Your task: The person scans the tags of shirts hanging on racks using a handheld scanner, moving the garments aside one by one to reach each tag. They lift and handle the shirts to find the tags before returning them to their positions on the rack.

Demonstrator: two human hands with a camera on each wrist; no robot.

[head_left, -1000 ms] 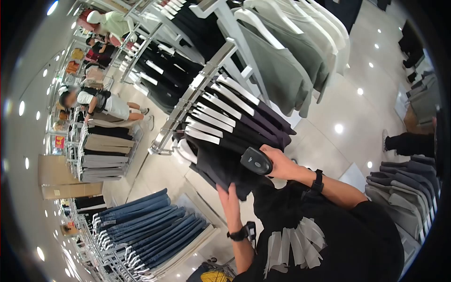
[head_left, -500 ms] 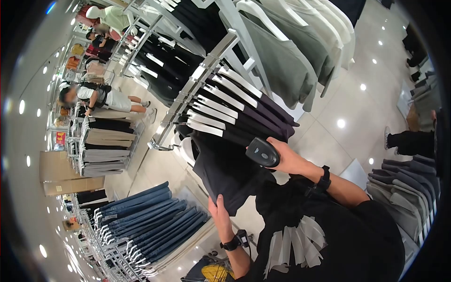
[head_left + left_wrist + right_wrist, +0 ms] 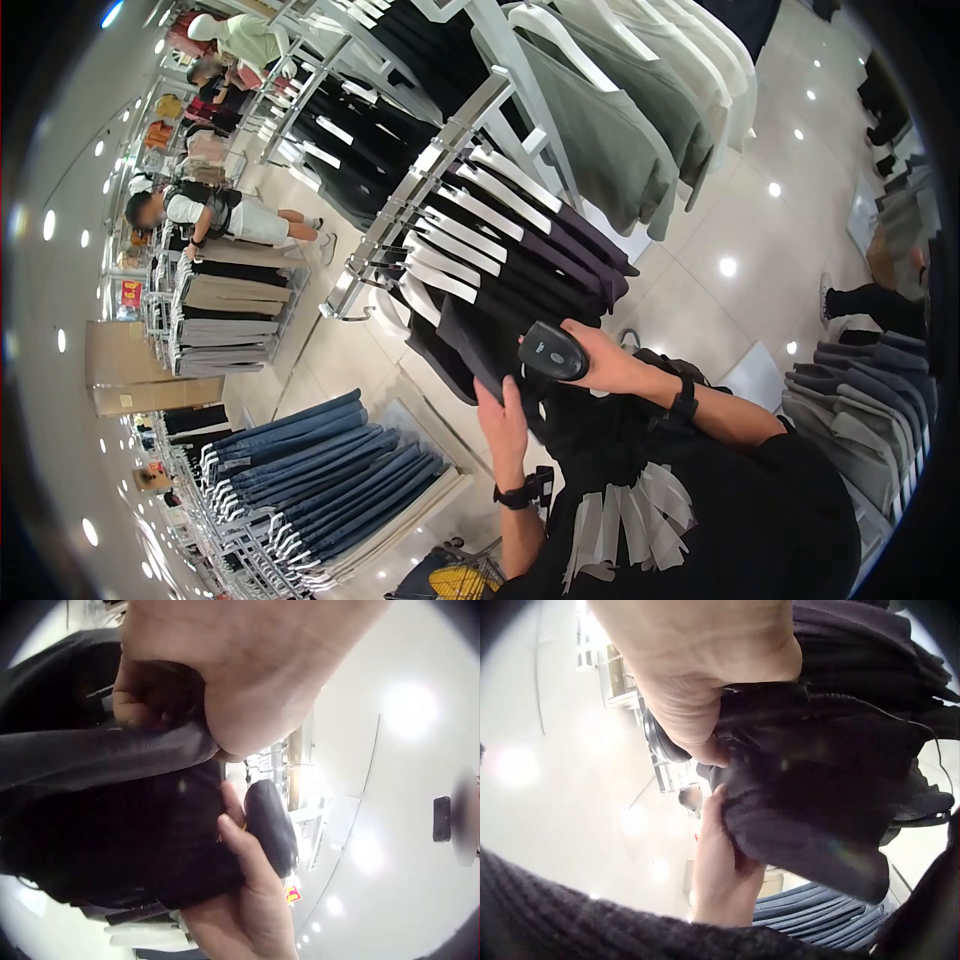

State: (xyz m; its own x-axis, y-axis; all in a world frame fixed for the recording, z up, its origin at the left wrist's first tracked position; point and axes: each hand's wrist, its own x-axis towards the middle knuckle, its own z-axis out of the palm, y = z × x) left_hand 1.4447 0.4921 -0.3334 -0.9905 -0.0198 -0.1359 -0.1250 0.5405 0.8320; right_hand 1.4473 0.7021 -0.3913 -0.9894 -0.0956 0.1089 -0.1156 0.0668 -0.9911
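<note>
My right hand [image 3: 605,360] grips a black handheld barcode scanner [image 3: 553,352], whose rounded back faces up in the head view. Left of it, my left hand [image 3: 503,428] holds the edge of a black garment [image 3: 468,338] that hangs from a white hanger [image 3: 420,298] at the rail's near end. Up close in the left wrist view, a fold of the dark cloth [image 3: 97,757] runs between the left hand's thumb and curled fingers. Both hands are at the cloth in the right wrist view, where the scanner [image 3: 662,739] is mostly hidden behind the right hand [image 3: 712,652].
More dark garments [image 3: 545,255] on white hangers fill the metal rail [image 3: 440,150]. Grey tops [image 3: 590,130] hang beyond it. Rows of blue jeans [image 3: 320,475] stand at lower left, grey clothes [image 3: 850,410] at right. A person [image 3: 230,215] stands at another rack.
My left hand first moved left and down, spreading the black garment, then came back up and right, closer to the scanner. The garments at the rail's end now hang apart. The scanner shifted slightly.
</note>
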